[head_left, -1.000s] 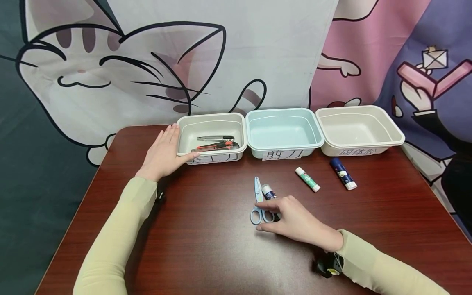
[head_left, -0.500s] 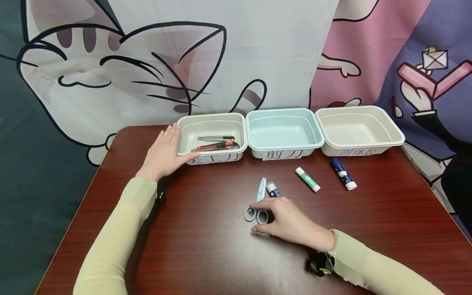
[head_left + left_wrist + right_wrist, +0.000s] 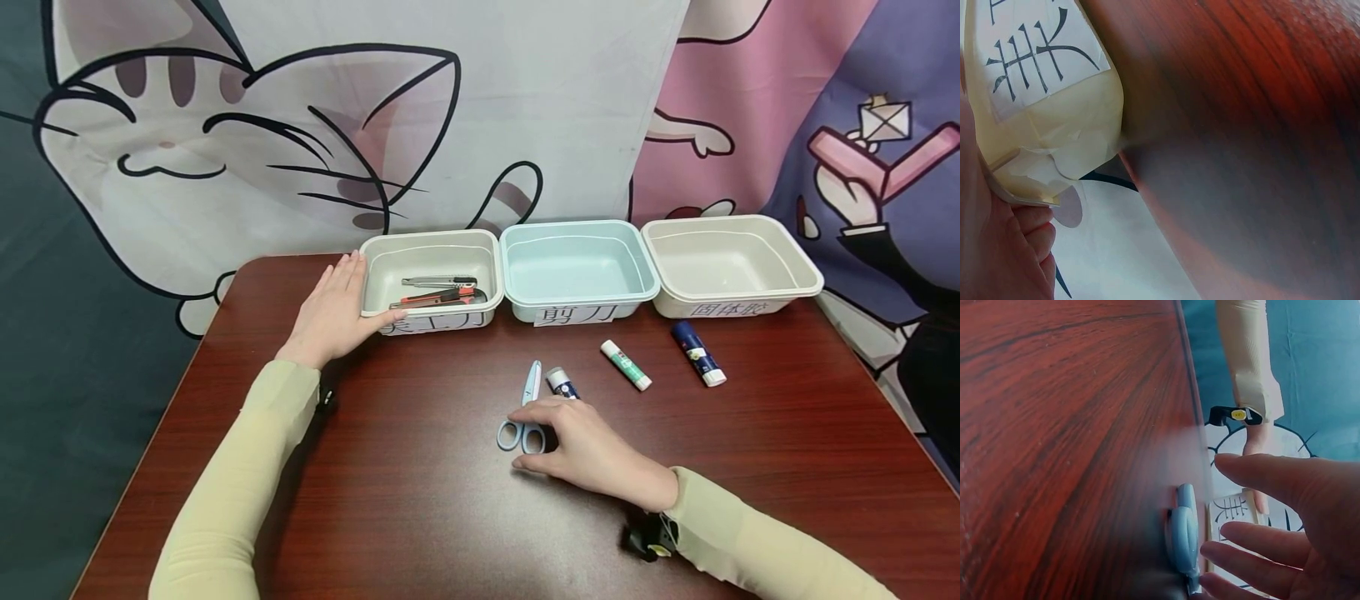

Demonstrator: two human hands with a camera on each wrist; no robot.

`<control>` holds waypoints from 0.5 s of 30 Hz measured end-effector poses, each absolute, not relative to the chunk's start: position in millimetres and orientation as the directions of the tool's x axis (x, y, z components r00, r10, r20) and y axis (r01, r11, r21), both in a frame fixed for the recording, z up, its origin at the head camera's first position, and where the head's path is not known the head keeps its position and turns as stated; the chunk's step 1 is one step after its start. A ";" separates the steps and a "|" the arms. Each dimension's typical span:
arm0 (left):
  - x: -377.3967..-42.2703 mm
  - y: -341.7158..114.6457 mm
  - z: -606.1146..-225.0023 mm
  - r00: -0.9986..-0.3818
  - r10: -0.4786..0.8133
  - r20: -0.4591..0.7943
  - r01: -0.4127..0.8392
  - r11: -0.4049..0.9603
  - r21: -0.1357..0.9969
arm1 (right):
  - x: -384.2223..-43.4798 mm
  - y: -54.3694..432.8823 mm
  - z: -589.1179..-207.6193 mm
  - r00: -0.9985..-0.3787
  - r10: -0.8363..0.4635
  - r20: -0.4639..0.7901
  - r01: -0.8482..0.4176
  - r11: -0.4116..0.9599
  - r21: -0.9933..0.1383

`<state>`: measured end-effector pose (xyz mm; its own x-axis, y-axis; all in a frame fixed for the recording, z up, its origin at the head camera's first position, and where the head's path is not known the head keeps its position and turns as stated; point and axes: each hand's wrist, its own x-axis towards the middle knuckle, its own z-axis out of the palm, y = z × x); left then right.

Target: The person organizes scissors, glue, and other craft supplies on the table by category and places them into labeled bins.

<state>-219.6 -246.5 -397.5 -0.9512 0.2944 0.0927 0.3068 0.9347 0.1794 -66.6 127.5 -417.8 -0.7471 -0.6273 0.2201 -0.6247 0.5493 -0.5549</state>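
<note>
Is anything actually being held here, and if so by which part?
Nothing seems held: the right grip is spread over the light-blue scissors at their handles, touch unclear, and the left grip only rests against the left bin.

2 hands: L hand (image 3: 327,315), R hand (image 3: 588,442). Bins x3: 1 off-wht bin (image 3: 435,252) touching L hand, 1 lt-blue bin (image 3: 577,252) next over, 1 cream bin (image 3: 727,243) farthest from L hand. Labels (image 3: 577,314): 3, 1 per bin. Scissors (image 3: 532,382): 1 pr, by R fingertips. Glue sticks x3: 1 navy stick (image 3: 562,383) partly behind R hand, 1 grn stick (image 3: 626,365) beyond it, 1 lg blue stick (image 3: 698,354) farther off. Cutters (image 3: 442,297) nr L hand: 2+, overlapping, exact no. unclear.
</note>
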 end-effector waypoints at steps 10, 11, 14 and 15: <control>-219.9 -247.6 -398.4 -0.950 0.299 0.089 0.311 0.933 0.180 | -68.8 105.9 -423.5 -0.678 -0.696 0.238 -0.663 0.439 -0.606; -220.1 -247.8 -398.7 -0.950 0.299 0.090 0.311 0.933 0.180 | -68.7 103.5 -423.4 -0.663 -0.710 0.236 -0.671 0.426 -0.607; -220.6 -248.1 -399.3 -0.950 0.300 0.091 0.312 0.933 0.180 | -68.6 98.4 -421.3 -0.636 -0.737 0.228 -0.682 0.399 -0.613; -220.8 -248.0 -399.3 -0.949 0.301 0.092 0.313 0.932 0.182 | -68.8 97.7 -420.5 -0.634 -0.739 0.227 -0.684 0.400 -0.610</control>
<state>-220.8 -248.0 -399.3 -0.9493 0.3006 0.0919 0.3128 0.9323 0.1818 -68.8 97.7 -420.5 -0.6344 -0.7389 0.2270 -0.6839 0.3996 -0.6104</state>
